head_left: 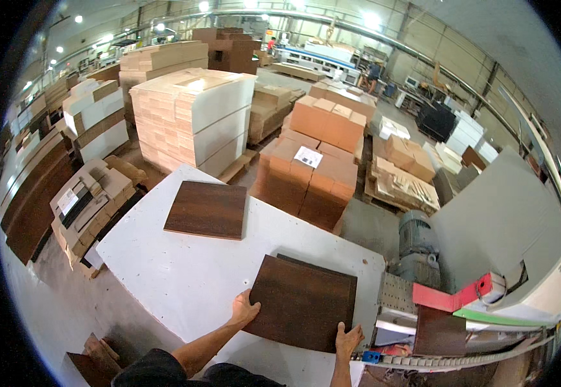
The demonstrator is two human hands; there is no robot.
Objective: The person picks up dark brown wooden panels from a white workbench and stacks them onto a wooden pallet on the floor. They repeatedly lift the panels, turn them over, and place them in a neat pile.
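A dark brown wood-grain panel (303, 306) is held low over the white table (164, 277), just in front of me. My left hand (246, 308) grips its left edge, the thumb on top and the fingers mostly hidden at the edge. At the near right corner, my right hand (349, 338) closes on the same panel with its thumb up. The far edge of another dark panel (316, 266) shows from beneath it. Farther left on the table lies a separate brown panel (206, 209), flat and apart from both hands.
A machine with a red bracket (448, 297) and a grey motor (419, 235) stands right of the table. Beyond the table are a stack of pale boards (190, 119) and brown cartons (312, 168) on pallets. A pile of wrapped boards (96, 200) sits at left.
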